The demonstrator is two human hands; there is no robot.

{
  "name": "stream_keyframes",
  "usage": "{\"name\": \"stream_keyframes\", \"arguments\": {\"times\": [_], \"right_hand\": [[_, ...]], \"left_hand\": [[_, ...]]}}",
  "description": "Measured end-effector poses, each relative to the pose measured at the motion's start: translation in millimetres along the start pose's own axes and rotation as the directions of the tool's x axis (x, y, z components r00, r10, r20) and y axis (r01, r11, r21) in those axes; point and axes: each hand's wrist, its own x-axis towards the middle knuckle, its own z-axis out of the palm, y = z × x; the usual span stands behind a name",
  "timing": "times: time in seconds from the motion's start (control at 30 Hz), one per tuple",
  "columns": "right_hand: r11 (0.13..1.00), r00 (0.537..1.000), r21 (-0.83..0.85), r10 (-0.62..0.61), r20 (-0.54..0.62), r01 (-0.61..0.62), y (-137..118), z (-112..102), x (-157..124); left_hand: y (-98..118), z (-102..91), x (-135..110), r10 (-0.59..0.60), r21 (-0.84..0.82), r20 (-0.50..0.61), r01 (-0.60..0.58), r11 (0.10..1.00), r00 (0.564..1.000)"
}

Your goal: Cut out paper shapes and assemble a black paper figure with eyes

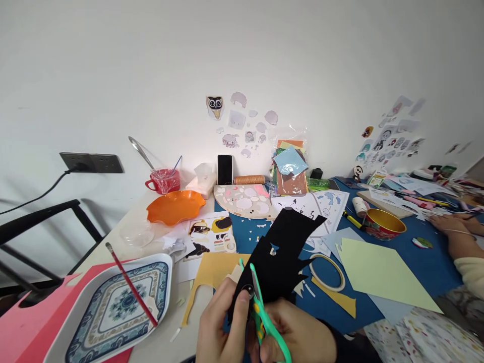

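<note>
1. Head view: the left hand point(221, 322) sat at the bottom edge of the frame, fingers curled shut around the lower end of a black paper cutout point(282, 252).
2. The cutout rose from that hand toward one o'clock, its ragged top reaching over the blue part of the desk point(427, 262).
3. The right hand point(302, 338) lay just at three o'clock of the left hand, closed on the handles of green scissors point(260, 307).
4. The scissor blades pointed toward eleven o'clock and met the cutout's lower edge right above the left fingers; how far the blades stood apart could not be told.
5. A tan paper sheet point(215, 269) lay flat under and at ten o'clock of the hands.
6. At nine o'clock of the left hand lay a patterned tray point(91, 322), with a red-handled brush point(130, 285) slanting across its rim.
7. An orange dish point(176, 206) sat well apart at eleven o'clock, and a red cup point(163, 181) stood beyond it by the wall.
8. A tape ring point(327, 272) lay near the cutout at three o'clock, with a pale green sheet point(381, 275) just past it.
9. A gold tin point(383, 224) stood at two o'clock, well apart from the hands.
10. Another person's hand point(451, 224) rested on the desk at the right edge.
</note>
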Motion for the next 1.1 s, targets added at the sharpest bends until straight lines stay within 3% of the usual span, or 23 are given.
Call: {"name": "stream_keyframes", "arguments": {"times": [0.13,0.3,0.43,0.87,1.1], "right_hand": [[0.999,0.999,-0.039,-0.006,-0.048,0.004,-3,2,-1],[0.995,0.998,-0.076,-0.066,0.013,0.067,-2,-4,-2],[0.994,0.999,-0.103,-0.044,0.007,0.045,-4,-7,-3],[0.968,0.991,-0.230,-0.118,-0.067,0.099,-4,3,-1],[0.957,0.985,-0.281,0.025,-0.169,-0.073,-8,5,-3]], "left_hand": [[-4,-1.3,-2,0.035,0.028,0.019,-0.035,0.999,0.999],[-2,-3.2,0,0.048,0.084,0.010,-0.049,0.995,0.999],[4,-3.4,3,0.052,0.078,0.003,-0.052,0.996,0.999],[-2,-0.2,-6,0.057,0.095,-0.012,-0.056,0.994,0.998],[3,-0.6,-3,0.028,0.090,-0.034,-0.025,0.996,0.999]]}}
